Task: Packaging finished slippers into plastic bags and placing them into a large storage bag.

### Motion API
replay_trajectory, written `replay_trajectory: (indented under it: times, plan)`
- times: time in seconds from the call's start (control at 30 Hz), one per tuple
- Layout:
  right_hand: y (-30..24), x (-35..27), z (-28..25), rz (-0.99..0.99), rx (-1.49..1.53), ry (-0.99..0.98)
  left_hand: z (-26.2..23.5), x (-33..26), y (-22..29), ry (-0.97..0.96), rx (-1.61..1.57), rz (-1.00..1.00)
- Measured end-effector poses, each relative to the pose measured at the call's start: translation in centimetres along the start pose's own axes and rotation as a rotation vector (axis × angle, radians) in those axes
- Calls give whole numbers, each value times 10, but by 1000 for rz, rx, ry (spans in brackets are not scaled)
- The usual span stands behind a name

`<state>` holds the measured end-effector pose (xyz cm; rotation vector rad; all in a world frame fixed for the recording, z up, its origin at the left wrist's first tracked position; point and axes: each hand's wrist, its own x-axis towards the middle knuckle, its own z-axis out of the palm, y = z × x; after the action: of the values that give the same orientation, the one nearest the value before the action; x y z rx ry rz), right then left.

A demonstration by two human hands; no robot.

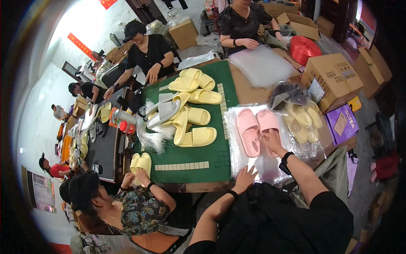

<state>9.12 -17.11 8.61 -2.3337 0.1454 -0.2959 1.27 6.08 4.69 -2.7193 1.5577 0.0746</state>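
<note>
A pair of pink slippers, the left slipper [246, 127] and the right slipper [267, 118], lies side by side on a stack of clear plastic bags [237, 158]. My right hand [271, 142] reaches over the right slipper, its fingers bent at the back edge of the strap and gripping there. Part of that slipper's sole is hidden beneath the hand. At the near edge of the bags, my left hand [245, 178] rests with fingers spread and holds nothing.
Yellow slippers [198, 136] and grey slippers [163, 109] are piled on the green mat [186, 173]. Bagged slippers [302, 122] and a cardboard box [332, 78] stand right. A co-worker at left handles yellow slippers [141, 161]; another across the table touches plastic sheets [262, 63].
</note>
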Motion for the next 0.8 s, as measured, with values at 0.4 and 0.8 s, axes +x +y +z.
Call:
replay_trajectory:
  times: [0.4, 0.8]
  plan:
    - [-4, 49, 50, 279, -120, -60, 9, -4, 7, 22, -12, 44]
    - [-46, -50, -41, 372, 755, -187, -5, 2, 15, -89, 45, -55]
